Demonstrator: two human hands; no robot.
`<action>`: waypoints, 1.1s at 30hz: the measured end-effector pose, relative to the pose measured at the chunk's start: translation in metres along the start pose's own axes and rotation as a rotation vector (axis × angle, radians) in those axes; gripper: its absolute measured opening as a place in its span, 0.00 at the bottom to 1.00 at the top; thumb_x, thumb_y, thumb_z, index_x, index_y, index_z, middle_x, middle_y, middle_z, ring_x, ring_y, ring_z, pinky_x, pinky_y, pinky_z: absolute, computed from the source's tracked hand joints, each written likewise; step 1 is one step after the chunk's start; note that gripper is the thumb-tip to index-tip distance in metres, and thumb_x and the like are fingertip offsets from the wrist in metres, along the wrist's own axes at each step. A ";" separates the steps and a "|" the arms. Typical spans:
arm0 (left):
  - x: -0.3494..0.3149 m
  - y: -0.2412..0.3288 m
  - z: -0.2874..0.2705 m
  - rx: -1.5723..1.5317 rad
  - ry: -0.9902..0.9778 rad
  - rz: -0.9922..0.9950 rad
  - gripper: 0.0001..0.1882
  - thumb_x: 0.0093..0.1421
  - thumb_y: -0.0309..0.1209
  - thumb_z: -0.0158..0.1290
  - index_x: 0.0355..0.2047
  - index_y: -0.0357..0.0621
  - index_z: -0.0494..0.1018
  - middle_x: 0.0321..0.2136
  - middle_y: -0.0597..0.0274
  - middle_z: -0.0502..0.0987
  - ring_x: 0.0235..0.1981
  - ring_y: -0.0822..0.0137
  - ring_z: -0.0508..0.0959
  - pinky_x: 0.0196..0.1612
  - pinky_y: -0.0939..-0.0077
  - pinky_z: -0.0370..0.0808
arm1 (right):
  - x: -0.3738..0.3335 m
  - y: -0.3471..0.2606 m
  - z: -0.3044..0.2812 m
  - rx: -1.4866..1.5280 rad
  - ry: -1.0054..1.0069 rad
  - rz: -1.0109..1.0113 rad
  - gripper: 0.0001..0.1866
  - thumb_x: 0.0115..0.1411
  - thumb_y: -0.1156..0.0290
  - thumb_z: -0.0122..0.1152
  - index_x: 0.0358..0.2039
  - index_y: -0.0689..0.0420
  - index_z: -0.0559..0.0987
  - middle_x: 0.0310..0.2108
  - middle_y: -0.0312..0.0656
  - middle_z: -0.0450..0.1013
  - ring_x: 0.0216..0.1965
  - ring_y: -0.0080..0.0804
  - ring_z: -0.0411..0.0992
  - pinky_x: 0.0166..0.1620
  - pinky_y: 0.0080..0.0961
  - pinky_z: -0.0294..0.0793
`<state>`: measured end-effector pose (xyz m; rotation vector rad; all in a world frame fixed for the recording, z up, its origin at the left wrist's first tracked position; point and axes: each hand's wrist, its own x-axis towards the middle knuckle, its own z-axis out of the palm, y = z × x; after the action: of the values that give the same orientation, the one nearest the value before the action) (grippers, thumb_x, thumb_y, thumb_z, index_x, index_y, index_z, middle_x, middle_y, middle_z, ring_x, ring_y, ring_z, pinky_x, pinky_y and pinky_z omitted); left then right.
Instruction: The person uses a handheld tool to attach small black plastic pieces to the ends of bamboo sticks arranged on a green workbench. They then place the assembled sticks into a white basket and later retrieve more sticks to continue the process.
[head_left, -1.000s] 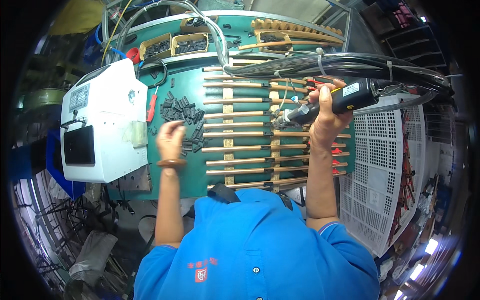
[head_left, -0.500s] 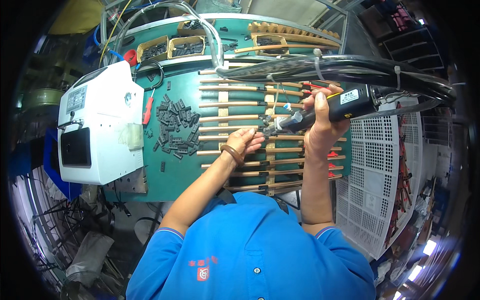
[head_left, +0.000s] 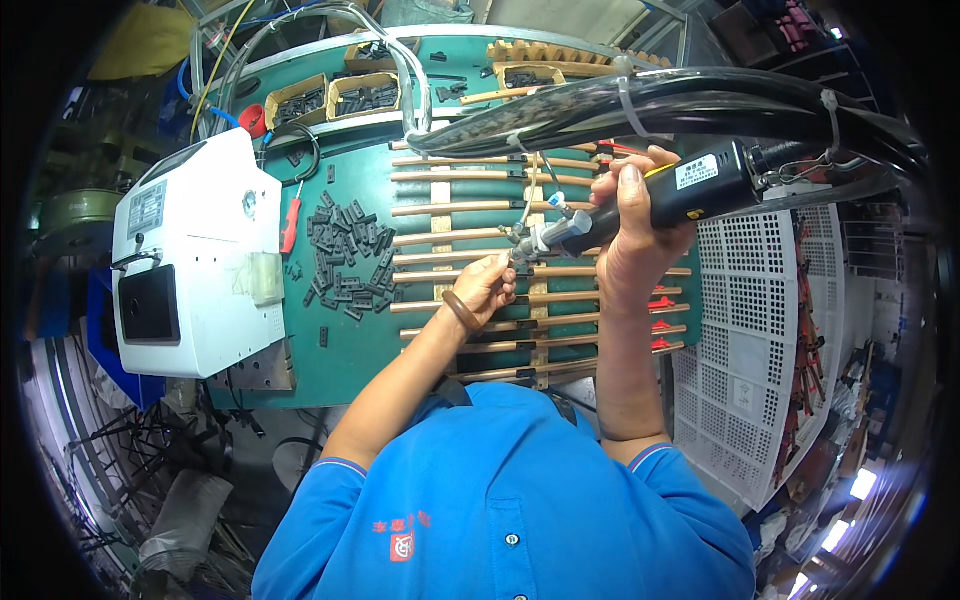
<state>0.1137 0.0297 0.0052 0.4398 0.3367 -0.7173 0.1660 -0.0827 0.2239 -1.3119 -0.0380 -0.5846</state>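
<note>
My right hand [head_left: 640,220] is wrapped around a black handheld power screwdriver [head_left: 705,185], tilted with its metal nose [head_left: 545,237] pointing down to the left. That nose is over a row of copper-coloured rods [head_left: 440,210] lying side by side, several with small black pieces on them. At the nose's tip, my left hand [head_left: 485,285], with a brown bracelet on its wrist, has thumb and fingers drawn together. What those fingers pinch is hidden. Pale wooden strips [head_left: 441,225] run under the rods.
Left of the rods lies a pile of small black parts [head_left: 345,255] beside a red-handled screwdriver [head_left: 291,225]. A white machine [head_left: 200,260] stands at the left. Thick black hoses [head_left: 690,105] arch overhead. Boxes of black parts [head_left: 365,97] sit behind; a white perforated panel [head_left: 750,340] is at the right.
My left fingers, looser before, have curled in closer at the screwdriver's tip. The screwdriver's nose has shifted slightly left and up in the picture, and the whole view has moved a little.
</note>
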 end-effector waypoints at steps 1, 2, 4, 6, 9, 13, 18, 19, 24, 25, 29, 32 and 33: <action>0.000 0.000 0.001 0.012 -0.001 0.005 0.09 0.63 0.38 0.51 0.32 0.49 0.68 0.22 0.71 0.70 0.22 0.78 0.70 0.26 0.85 0.71 | 0.000 0.000 0.000 0.002 -0.001 0.000 0.17 0.54 0.82 0.56 0.45 0.63 0.69 0.29 0.42 0.73 0.24 0.24 0.72 0.30 0.23 0.75; 0.000 0.000 0.000 0.032 -0.006 0.006 0.08 0.63 0.38 0.51 0.32 0.49 0.68 0.22 0.71 0.70 0.22 0.78 0.70 0.26 0.85 0.71 | 0.000 0.000 -0.001 0.005 -0.003 0.000 0.17 0.54 0.82 0.56 0.45 0.63 0.69 0.29 0.42 0.73 0.24 0.24 0.72 0.30 0.23 0.75; 0.001 0.000 0.000 0.073 -0.015 0.008 0.08 0.63 0.37 0.52 0.32 0.49 0.68 0.21 0.71 0.70 0.21 0.78 0.69 0.26 0.85 0.70 | -0.001 -0.001 -0.001 0.007 -0.013 -0.005 0.16 0.55 0.82 0.55 0.45 0.64 0.68 0.29 0.41 0.73 0.24 0.23 0.72 0.29 0.22 0.74; 0.005 0.002 0.002 0.183 0.021 -0.013 0.09 0.63 0.37 0.51 0.29 0.49 0.66 0.21 0.71 0.69 0.21 0.76 0.68 0.26 0.82 0.70 | -0.002 -0.001 -0.002 0.006 -0.030 -0.015 0.16 0.56 0.83 0.53 0.46 0.65 0.67 0.28 0.41 0.71 0.25 0.22 0.71 0.30 0.20 0.73; 0.005 0.003 -0.001 0.192 -0.040 -0.043 0.10 0.64 0.36 0.49 0.28 0.49 0.64 0.20 0.71 0.68 0.20 0.75 0.67 0.27 0.79 0.69 | -0.002 -0.003 -0.001 -0.009 -0.039 -0.006 0.16 0.57 0.84 0.53 0.46 0.65 0.66 0.28 0.41 0.71 0.24 0.21 0.70 0.29 0.20 0.73; 0.003 -0.003 -0.008 -0.094 -0.180 -0.114 0.09 0.66 0.35 0.46 0.28 0.49 0.64 0.20 0.71 0.66 0.20 0.75 0.65 0.26 0.78 0.68 | -0.003 -0.002 0.001 0.025 -0.025 0.001 0.15 0.54 0.82 0.54 0.44 0.65 0.68 0.29 0.42 0.72 0.24 0.24 0.71 0.29 0.23 0.73; 0.001 -0.001 0.006 0.004 -0.054 -0.121 0.11 0.67 0.41 0.43 0.32 0.49 0.64 0.19 0.71 0.65 0.17 0.77 0.63 0.22 0.81 0.65 | -0.006 0.000 0.001 -0.059 -0.020 -0.043 0.14 0.55 0.81 0.54 0.43 0.64 0.68 0.29 0.42 0.72 0.24 0.24 0.71 0.29 0.21 0.72; 0.000 0.003 0.008 0.026 -0.015 -0.126 0.12 0.67 0.43 0.43 0.32 0.49 0.64 0.19 0.70 0.65 0.16 0.78 0.62 0.21 0.81 0.63 | -0.004 0.002 -0.002 -0.068 -0.006 -0.038 0.14 0.55 0.81 0.54 0.43 0.64 0.69 0.29 0.42 0.72 0.24 0.24 0.71 0.29 0.21 0.72; -0.014 0.024 0.021 0.543 0.292 0.102 0.23 0.64 0.50 0.46 0.37 0.41 0.74 0.15 0.72 0.66 0.13 0.82 0.59 0.17 0.84 0.57 | 0.017 0.010 -0.006 -0.034 0.023 -0.062 0.17 0.55 0.84 0.52 0.46 0.65 0.64 0.30 0.42 0.71 0.24 0.23 0.71 0.29 0.20 0.73; 0.002 0.016 -0.001 0.702 0.282 0.474 0.15 0.63 0.41 0.51 0.31 0.41 0.75 0.14 0.74 0.65 0.15 0.82 0.62 0.18 0.84 0.59 | 0.023 0.014 -0.004 -0.035 0.024 -0.071 0.18 0.55 0.84 0.53 0.46 0.65 0.64 0.30 0.42 0.70 0.24 0.23 0.71 0.29 0.20 0.73; 0.013 0.053 0.022 1.795 0.379 0.974 0.12 0.46 0.29 0.62 0.33 0.48 0.75 0.33 0.63 0.74 0.36 0.58 0.74 0.38 0.64 0.71 | 0.038 0.028 -0.009 -0.092 0.046 -0.084 0.18 0.54 0.83 0.54 0.46 0.66 0.65 0.29 0.42 0.71 0.24 0.23 0.71 0.30 0.19 0.74; 0.041 0.049 0.006 1.857 0.183 0.937 0.15 0.45 0.27 0.62 0.35 0.47 0.76 0.36 0.61 0.75 0.38 0.55 0.74 0.41 0.64 0.72 | 0.037 0.034 -0.005 -0.079 0.033 -0.082 0.18 0.54 0.82 0.54 0.46 0.67 0.65 0.29 0.41 0.71 0.24 0.23 0.71 0.29 0.19 0.74; 0.047 0.045 0.001 1.900 0.187 0.919 0.14 0.45 0.28 0.62 0.35 0.47 0.76 0.36 0.61 0.75 0.39 0.55 0.75 0.42 0.63 0.73 | 0.036 0.036 -0.004 -0.078 0.024 -0.077 0.18 0.54 0.82 0.54 0.46 0.67 0.64 0.28 0.41 0.71 0.24 0.22 0.71 0.29 0.19 0.74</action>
<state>0.1783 0.0326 -0.0026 2.2727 -0.5142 0.1520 0.2104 -0.0948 0.2034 -1.3837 -0.0466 -0.6727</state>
